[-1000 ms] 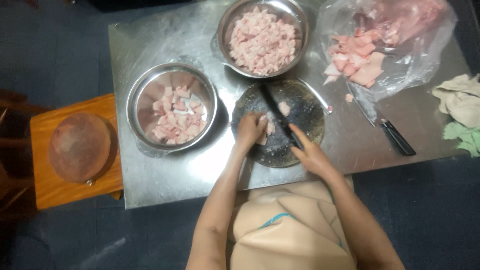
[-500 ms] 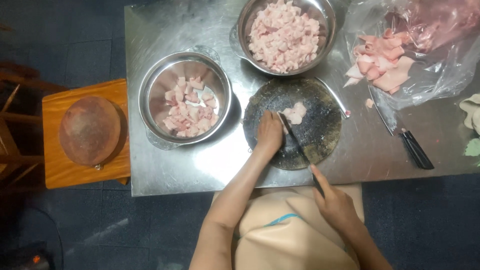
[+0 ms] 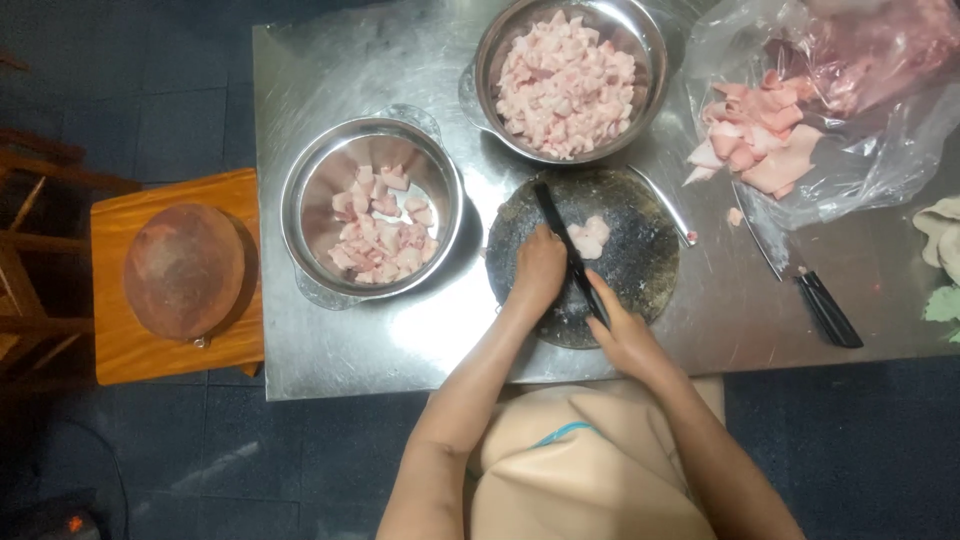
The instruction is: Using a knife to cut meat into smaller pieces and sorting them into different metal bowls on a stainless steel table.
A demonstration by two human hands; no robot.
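A round dark cutting board (image 3: 640,285) lies on the steel table (image 3: 330,60). My right hand (image 3: 622,335) grips the black handle of a knife (image 3: 562,238) whose blade runs up and left across the board. My left hand (image 3: 538,272) rests on the board just left of the blade, fingers curled. A small pink piece of meat (image 3: 590,237) lies right of the blade. A steel bowl (image 3: 372,208) with several pink meat cubes sits left of the board. A larger steel bowl (image 3: 566,75) full of cut meat stands behind it.
A clear plastic bag (image 3: 830,120) with pink meat slabs lies at the back right. A second black-handled knife (image 3: 800,280) rests right of the board. Cloths (image 3: 940,235) sit at the right edge. A wooden stool (image 3: 120,345) holding a round brown block (image 3: 185,270) stands left of the table.
The view has shifted left. My right hand drew back toward me, then came forward onto the board again; the knife blade now points further up-left, next to my left hand.
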